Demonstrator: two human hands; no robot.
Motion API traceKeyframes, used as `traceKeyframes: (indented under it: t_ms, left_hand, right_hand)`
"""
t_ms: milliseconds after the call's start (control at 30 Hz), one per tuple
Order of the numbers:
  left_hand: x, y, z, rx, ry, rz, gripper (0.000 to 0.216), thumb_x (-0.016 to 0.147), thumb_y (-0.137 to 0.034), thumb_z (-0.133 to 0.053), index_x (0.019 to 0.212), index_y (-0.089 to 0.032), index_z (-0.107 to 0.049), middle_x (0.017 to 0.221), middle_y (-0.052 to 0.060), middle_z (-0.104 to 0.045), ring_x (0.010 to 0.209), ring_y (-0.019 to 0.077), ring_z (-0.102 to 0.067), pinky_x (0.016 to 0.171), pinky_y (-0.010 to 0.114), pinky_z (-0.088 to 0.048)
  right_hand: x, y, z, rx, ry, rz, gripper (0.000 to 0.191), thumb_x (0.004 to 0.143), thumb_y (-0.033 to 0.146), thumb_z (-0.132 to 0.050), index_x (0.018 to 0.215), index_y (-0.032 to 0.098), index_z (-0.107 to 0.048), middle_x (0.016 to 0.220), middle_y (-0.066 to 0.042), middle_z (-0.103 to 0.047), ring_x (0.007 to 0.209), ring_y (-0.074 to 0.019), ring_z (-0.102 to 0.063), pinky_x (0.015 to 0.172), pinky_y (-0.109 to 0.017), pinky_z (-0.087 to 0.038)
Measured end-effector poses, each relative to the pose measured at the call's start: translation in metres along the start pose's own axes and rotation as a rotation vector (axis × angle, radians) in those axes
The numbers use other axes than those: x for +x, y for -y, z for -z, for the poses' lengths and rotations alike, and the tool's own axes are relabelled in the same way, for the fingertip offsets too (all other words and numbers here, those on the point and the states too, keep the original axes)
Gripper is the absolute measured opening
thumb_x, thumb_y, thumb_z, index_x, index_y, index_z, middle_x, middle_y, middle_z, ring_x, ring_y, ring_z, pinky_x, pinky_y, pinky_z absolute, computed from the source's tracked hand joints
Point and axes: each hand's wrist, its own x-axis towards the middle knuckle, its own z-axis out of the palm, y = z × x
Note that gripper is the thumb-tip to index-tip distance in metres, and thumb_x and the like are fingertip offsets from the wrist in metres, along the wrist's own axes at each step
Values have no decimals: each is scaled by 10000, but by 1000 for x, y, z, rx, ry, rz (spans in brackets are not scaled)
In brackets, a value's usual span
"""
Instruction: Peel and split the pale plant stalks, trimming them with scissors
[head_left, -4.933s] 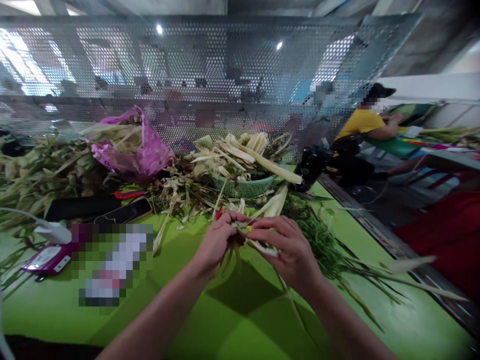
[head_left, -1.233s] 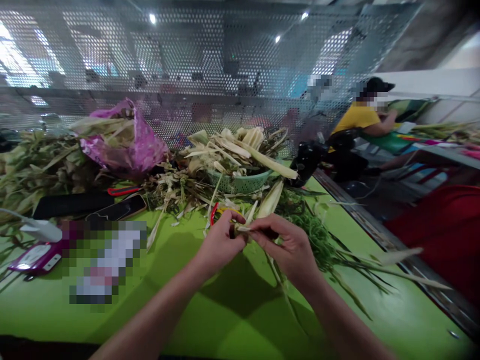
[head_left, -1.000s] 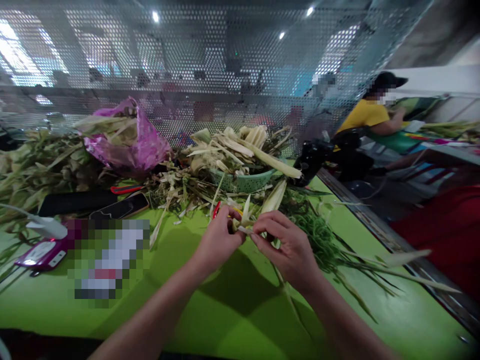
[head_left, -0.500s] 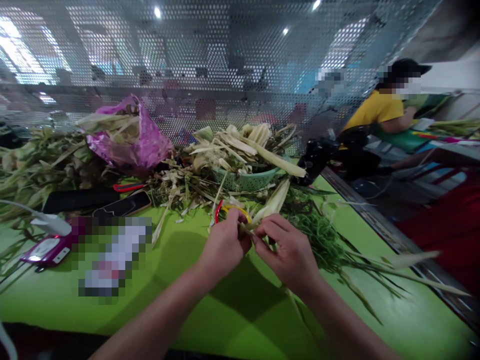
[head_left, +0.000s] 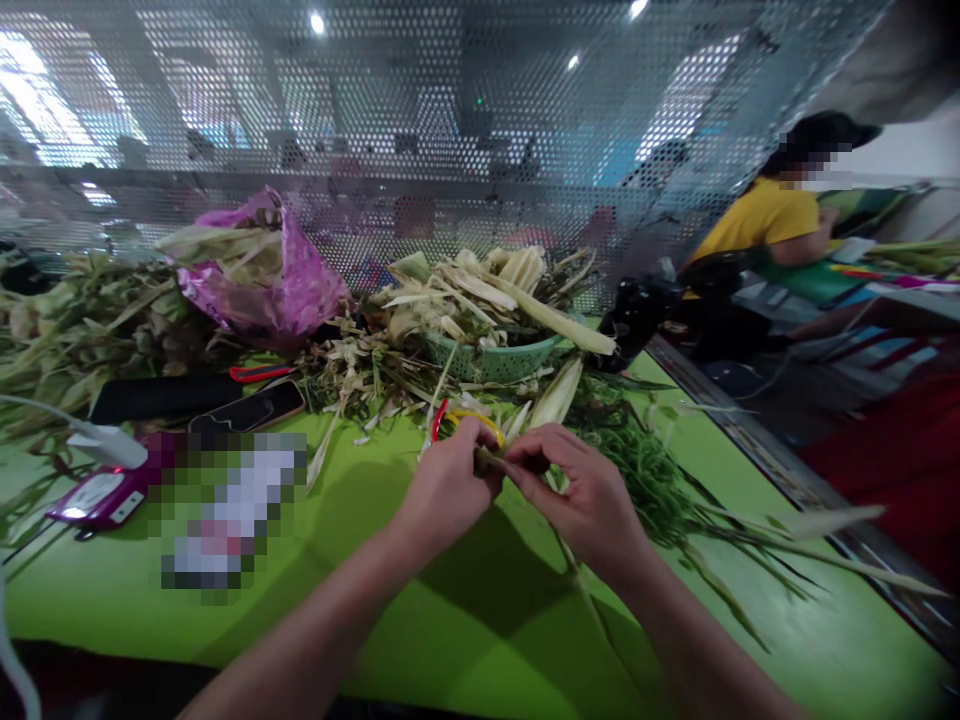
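Observation:
Over the green table, my left hand (head_left: 452,485) is closed with its fingertips pinching a pale strip of corn husk (head_left: 491,459). My right hand (head_left: 589,500) grips the other side of the same strip between thumb and forefinger, fingertips almost touching the left ones. Most of the strip is hidden by my fingers. Just beyond my left hand show the red and yellow handles of scissors (head_left: 439,420). A wider pale husk leaf (head_left: 559,393) lies behind my right hand, and a thin green strip (head_left: 592,600) trails below it.
Dry husks fill a green basket (head_left: 495,362) at the back. A pink plastic bag (head_left: 296,285) of husks stands left of it. A phone (head_left: 251,408), a red-handled tool (head_left: 259,373) and a purple power strip (head_left: 97,497) lie left. Green strands (head_left: 652,480) lie right; a person (head_left: 787,215) sits beyond.
My right hand has turned slightly, its fingers shifting on the husk strip close to the left fingertips. My left hand stays nearly still. The camera view has shifted a little.

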Motion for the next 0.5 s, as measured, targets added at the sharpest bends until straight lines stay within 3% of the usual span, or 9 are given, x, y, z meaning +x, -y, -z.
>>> traceKeyframes:
  t_ms: [300, 500]
  left_hand:
    - [-3, 0, 0, 10, 64, -52, 173, 739, -124, -540, 883, -208, -492, 662, -22, -527, 580, 128, -454, 557, 237, -255]
    - [-1, 0, -2, -43, 86, -9, 173, 713, -131, -574, 853, -202, -501, 672, -28, -536, 598, 120, -455, 566, 234, -277]
  right_hand:
    - [-2, 1, -6, -91, -1, 14, 77, 846, 176, -561, 806, 208, -618, 798, -35, -600, 726, -169, -570, 662, -284, -443]
    - [-2, 2, -6, -147, 21, -60, 78, 824, 162, -569, 760, 196, -596, 767, -22, -593, 684, -157, -561, 622, -266, -421]
